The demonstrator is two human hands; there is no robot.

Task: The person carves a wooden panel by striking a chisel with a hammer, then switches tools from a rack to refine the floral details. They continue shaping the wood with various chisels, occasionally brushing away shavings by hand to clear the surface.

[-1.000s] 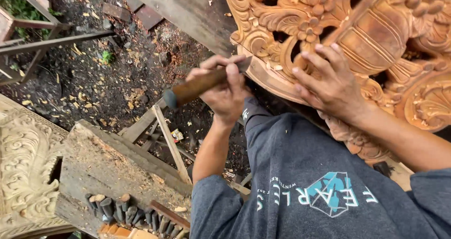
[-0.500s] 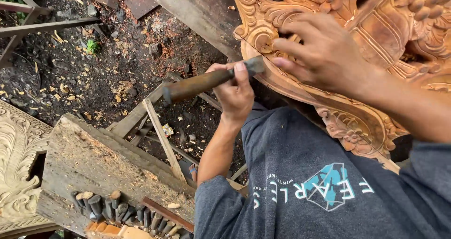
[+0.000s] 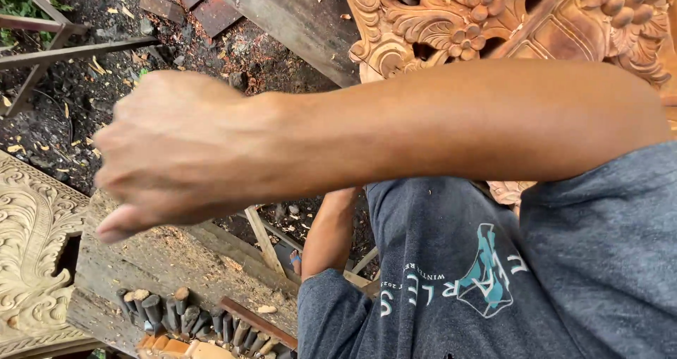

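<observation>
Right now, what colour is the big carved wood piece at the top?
Warm reddish-orange brown, carved with flowers and curling leaves, on the carved panel. The head view shows it best.

Setting: open-air woodcarving workshop. Evidence: reddish-brown carved wooden panel [image 3: 508, 20] with flowers, scrolls and beaded fruit in relief; pale carved panel [image 3: 32, 260] with leaf scrollwork at left; row of chisels [image 3: 190, 324], handles up, set along a rough plank surface [image 3: 162, 260]; dirt floor [image 3: 106, 77] strewn with wood chips; loose planks [image 3: 282, 20] and timber offcuts lying about.
</observation>
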